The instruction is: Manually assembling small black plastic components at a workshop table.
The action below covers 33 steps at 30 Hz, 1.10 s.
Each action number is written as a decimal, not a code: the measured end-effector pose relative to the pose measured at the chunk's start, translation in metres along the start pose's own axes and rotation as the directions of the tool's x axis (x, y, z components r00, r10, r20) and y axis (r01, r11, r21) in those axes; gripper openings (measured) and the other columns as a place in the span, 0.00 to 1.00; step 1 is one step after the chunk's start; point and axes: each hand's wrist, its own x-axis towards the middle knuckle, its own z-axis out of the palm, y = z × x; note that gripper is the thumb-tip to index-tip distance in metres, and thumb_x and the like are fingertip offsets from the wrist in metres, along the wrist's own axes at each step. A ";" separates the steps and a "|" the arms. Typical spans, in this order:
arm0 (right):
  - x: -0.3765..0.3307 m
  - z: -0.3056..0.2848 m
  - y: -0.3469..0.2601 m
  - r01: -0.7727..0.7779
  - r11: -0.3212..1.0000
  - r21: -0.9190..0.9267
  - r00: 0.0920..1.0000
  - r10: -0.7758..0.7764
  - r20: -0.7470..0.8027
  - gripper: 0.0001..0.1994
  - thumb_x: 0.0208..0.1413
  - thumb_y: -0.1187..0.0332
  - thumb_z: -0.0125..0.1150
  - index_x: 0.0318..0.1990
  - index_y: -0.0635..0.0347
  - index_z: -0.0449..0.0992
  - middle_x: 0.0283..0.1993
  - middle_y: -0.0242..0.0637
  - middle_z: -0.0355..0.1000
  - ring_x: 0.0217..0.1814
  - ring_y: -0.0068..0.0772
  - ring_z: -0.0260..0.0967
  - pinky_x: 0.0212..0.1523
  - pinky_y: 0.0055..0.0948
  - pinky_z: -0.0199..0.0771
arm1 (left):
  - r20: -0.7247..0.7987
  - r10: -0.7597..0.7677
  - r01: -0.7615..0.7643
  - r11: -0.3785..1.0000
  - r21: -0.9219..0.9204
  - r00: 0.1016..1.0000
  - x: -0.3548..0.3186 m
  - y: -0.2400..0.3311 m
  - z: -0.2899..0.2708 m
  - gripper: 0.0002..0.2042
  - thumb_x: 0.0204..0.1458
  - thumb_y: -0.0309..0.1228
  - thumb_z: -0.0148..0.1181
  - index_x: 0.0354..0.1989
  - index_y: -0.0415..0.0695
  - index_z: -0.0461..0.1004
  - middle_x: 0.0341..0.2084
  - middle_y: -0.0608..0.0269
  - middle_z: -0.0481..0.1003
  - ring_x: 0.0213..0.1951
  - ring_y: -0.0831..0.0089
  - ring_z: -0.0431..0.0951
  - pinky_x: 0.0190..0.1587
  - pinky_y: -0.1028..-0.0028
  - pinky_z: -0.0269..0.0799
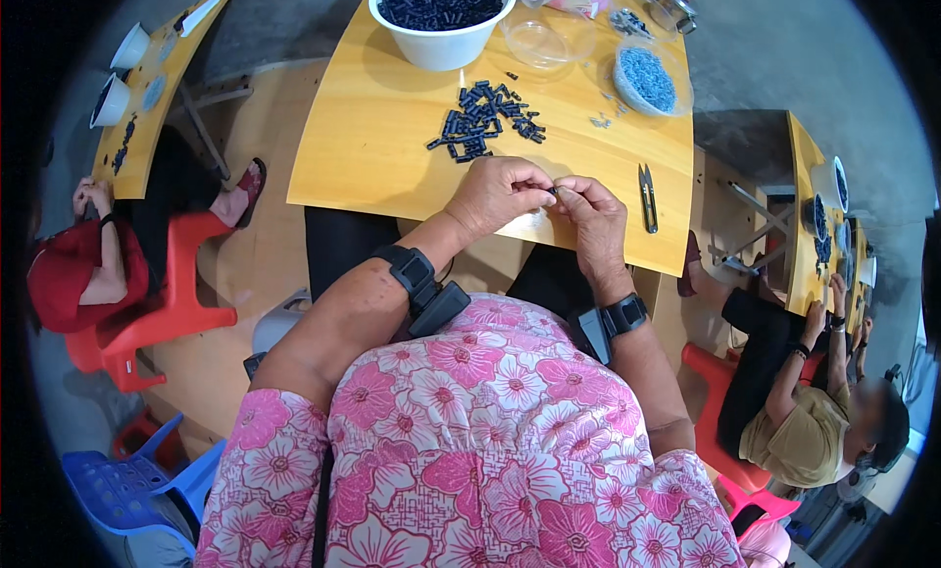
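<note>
Over the near edge of the wooden table, my left hand point(503, 194) and my right hand point(595, 215) meet, fingertips pinched together. Between them is a small black piece point(552, 191), mostly covered by the fingers; it looks like the short black tubular parts point(475, 120) heaped loosely just beyond my left hand. A pair of black-handled thread snips point(648, 197) lies to the right of my right hand, its blades pointing away from me.
At the far side stand a white tub point(443, 49) full of black parts, a clear empty container point(549, 45) and a bowl of small bluish clear pieces point(647, 79). A metal cup point(676, 11) is behind. People work at tables on both sides; a red stool point(176, 284) is left.
</note>
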 end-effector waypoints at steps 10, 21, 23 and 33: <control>-0.002 0.006 -0.001 0.098 0.992 -0.078 0.995 -0.100 -0.016 0.05 0.57 0.80 0.57 0.38 0.69 0.79 0.32 0.33 0.76 0.34 0.22 0.73 0.39 0.22 0.76 | 0.019 -0.045 0.047 0.996 -0.074 0.999 0.001 -0.003 -0.001 0.03 0.50 0.21 0.65 0.32 0.35 0.79 0.26 0.60 0.81 0.31 0.78 0.82 0.34 0.79 0.78; -0.003 0.007 0.011 0.467 0.770 -0.434 0.866 -0.498 0.049 0.11 0.52 0.83 0.60 0.41 0.60 0.81 0.33 0.37 0.75 0.37 0.28 0.74 0.40 0.23 0.76 | 0.019 -0.101 0.103 0.980 -0.169 0.995 0.001 0.004 -0.004 0.03 0.50 0.21 0.64 0.32 0.35 0.79 0.27 0.61 0.81 0.30 0.80 0.80 0.34 0.80 0.76; -0.002 0.009 0.013 0.542 0.663 -0.517 0.804 -0.587 0.090 0.14 0.49 0.84 0.61 0.42 0.56 0.82 0.34 0.38 0.75 0.37 0.32 0.75 0.40 0.25 0.77 | 0.003 -0.087 0.086 0.985 -0.152 0.996 0.000 0.004 -0.006 0.03 0.50 0.22 0.65 0.32 0.36 0.80 0.26 0.64 0.80 0.28 0.82 0.78 0.33 0.81 0.75; -0.002 0.009 0.016 0.462 0.747 -0.478 0.866 -0.497 0.058 0.14 0.48 0.81 0.64 0.43 0.59 0.81 0.36 0.39 0.76 0.38 0.32 0.75 0.44 0.26 0.76 | -0.012 -0.095 0.092 0.984 -0.154 0.995 0.003 -0.006 -0.006 0.04 0.49 0.22 0.65 0.33 0.36 0.80 0.26 0.65 0.80 0.30 0.82 0.78 0.34 0.80 0.75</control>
